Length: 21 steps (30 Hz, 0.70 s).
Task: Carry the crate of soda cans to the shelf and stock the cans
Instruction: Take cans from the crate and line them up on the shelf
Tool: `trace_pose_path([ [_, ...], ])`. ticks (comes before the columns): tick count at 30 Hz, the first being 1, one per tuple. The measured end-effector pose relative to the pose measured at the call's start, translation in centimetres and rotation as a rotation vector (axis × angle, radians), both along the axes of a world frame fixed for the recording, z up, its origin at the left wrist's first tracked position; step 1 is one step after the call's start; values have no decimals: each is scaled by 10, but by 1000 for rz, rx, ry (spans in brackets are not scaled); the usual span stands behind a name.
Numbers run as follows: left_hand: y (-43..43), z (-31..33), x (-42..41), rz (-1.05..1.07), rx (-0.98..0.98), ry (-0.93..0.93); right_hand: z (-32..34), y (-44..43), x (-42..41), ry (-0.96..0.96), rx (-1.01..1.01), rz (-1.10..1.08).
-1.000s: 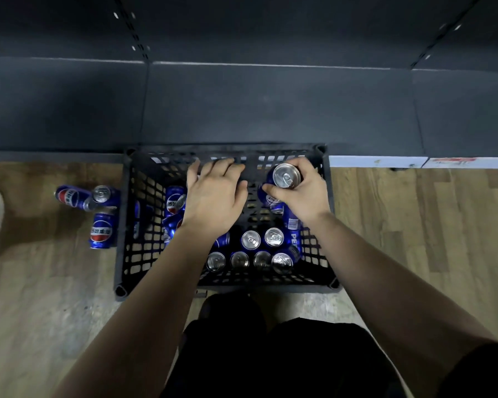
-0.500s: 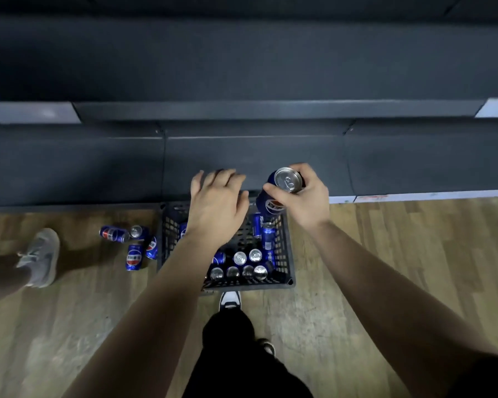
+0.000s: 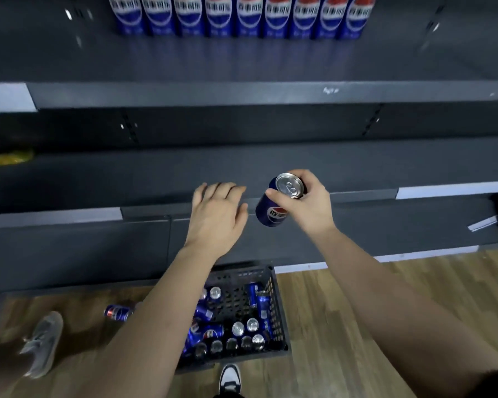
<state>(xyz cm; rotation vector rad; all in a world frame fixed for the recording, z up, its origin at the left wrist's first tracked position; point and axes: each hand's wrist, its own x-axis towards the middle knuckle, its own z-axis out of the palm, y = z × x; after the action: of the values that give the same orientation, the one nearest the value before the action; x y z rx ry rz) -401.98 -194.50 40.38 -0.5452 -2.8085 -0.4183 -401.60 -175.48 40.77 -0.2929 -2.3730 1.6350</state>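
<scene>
My right hand (image 3: 308, 205) grips a blue soda can (image 3: 276, 202) near its silver top, tilted, in front of the middle dark shelf (image 3: 156, 173). My left hand (image 3: 216, 214) hovers beside it, palm down, fingers spread, holding nothing. Below on the wooden floor stands the black plastic crate (image 3: 276, 305) with several blue cans, some upright and some lying. A row of several blue cans (image 3: 239, 15) stands at the back of the upper shelf (image 3: 242, 67).
One loose can (image 3: 117, 312) lies on the floor left of the crate. Another person's grey shoe (image 3: 42, 341) is at the lower left. My own shoe (image 3: 229, 379) is just below the crate. A yellow package (image 3: 6, 159) sits far left on the middle shelf.
I have risen from the crate. My right hand lifted the can out to shelf height, my left hand came up empty, and the upper shelf with its can row came into view.
</scene>
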Motion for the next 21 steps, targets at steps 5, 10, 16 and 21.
trace_pose_path([
  [5, 6, 56, -22, -35, 24, 90, 64, 3, -14, 110, 9, -34],
  [10, 17, 98, -41, -70, 43, 164, 112, 15, -22, 182, 39, -83],
  [16, 32, 131, -58, -114, 30, 205, 156, 37, -37, 250, 57, -151],
  [21, 50, 148, -80, -96, 31, 240, 174, 67, -62, 280, 11, -186],
])
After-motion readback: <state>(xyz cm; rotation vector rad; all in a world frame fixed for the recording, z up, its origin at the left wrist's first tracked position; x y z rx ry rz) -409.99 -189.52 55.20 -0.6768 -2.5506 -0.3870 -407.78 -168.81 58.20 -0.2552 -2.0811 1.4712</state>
